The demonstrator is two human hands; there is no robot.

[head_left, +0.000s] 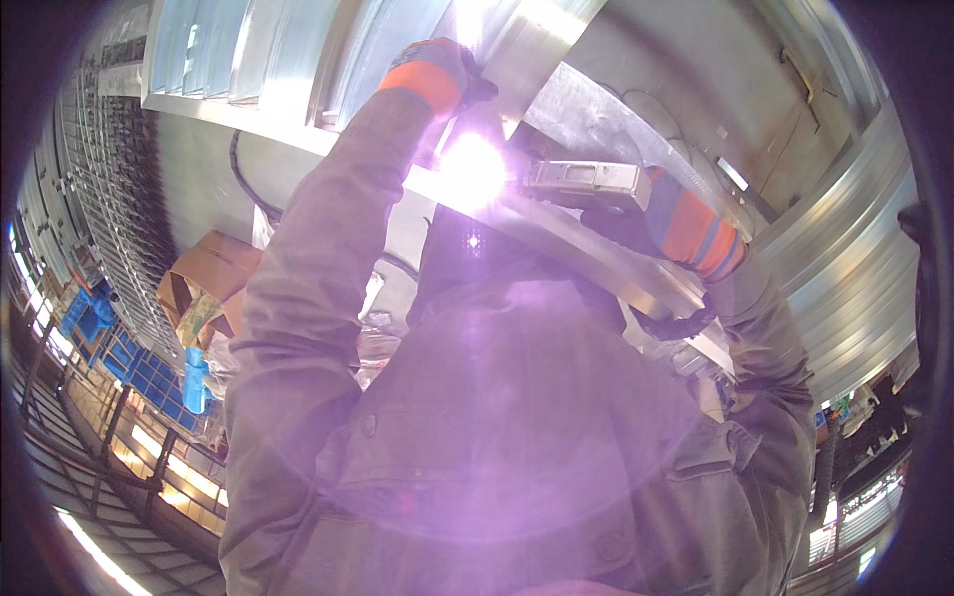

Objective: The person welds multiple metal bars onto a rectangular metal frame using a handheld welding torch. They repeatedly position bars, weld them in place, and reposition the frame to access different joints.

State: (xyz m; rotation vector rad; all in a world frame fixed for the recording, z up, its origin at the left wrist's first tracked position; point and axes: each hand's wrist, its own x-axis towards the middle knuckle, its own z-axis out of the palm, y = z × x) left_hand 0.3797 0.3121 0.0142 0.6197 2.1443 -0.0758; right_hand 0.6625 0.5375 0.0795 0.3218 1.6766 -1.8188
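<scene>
A glaring white-violet arc [472, 171] burns on a long silver metal bar [596, 248] that runs in front of my chest. My right hand [686, 221], in a grey and orange glove, is closed around a boxy metallic welding gun [588, 184], whose front end points left at the arc. Just above the glare, my left hand [435, 74], in a similar glove, grips the edge of a shiny metal profile [532, 50] that meets the bar near the arc. Its fingertips are partly lost in the glare and dark shadow.
Ribbed silver panels [253, 60] lie at the upper left, with more long profiles [845, 268] on the right. A dark cable [238, 174] hangs behind my left arm. An opened cardboard box [211, 278] and wire-mesh racks [119, 189] stand on the left.
</scene>
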